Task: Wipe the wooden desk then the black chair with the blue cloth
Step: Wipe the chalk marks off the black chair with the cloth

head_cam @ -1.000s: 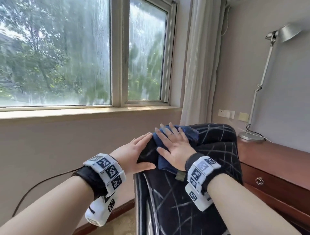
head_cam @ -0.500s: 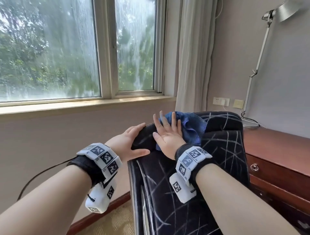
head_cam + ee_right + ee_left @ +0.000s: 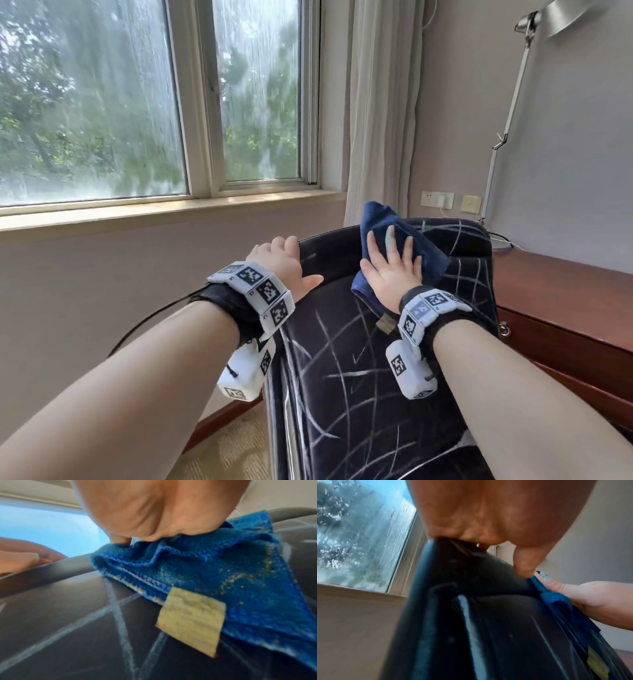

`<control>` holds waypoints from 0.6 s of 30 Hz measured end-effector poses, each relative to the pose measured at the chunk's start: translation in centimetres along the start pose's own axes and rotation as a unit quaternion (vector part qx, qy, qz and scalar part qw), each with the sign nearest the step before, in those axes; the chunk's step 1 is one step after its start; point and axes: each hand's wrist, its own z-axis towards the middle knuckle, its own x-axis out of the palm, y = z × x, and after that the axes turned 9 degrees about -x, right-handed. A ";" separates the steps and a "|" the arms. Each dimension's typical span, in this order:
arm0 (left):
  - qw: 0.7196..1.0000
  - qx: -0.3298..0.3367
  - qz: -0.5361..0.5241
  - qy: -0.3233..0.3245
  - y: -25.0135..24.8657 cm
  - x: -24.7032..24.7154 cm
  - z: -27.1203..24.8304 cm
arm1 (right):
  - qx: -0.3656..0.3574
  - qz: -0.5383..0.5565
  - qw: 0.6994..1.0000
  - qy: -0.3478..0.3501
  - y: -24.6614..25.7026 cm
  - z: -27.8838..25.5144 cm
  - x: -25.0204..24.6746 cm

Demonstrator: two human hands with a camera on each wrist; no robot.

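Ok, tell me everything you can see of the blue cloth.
The blue cloth is a deep blue, towel-like weave, crumpled into folds, with a tan rectangular tag at one edge and pale yellowish specks on its surface. It lies draped over the top of the black chair back, one corner sticking up above the rim. The right hand presses it flat with spread fingers. The left hand holds the chair rim beside it, apart from the cloth.

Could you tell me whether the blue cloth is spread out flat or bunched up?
Bunched up: the cloth lies in thick folds under the right hand on the chair.
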 end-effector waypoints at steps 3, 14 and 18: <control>0.999 -0.017 0.041 -0.001 -1.7 1.0 1.1 | -0.032 -0.015 0.999 0.001 -0.7 0.8 0.0; 0.998 0.014 0.018 -0.065 -2.9 3.3 3.7 | -0.097 -0.091 0.990 -0.040 -3.7 4.5 -1.0; 0.998 0.023 0.022 -0.059 -3.3 3.6 4.2 | 0.036 -0.029 0.997 -0.069 -6.1 5.0 -2.1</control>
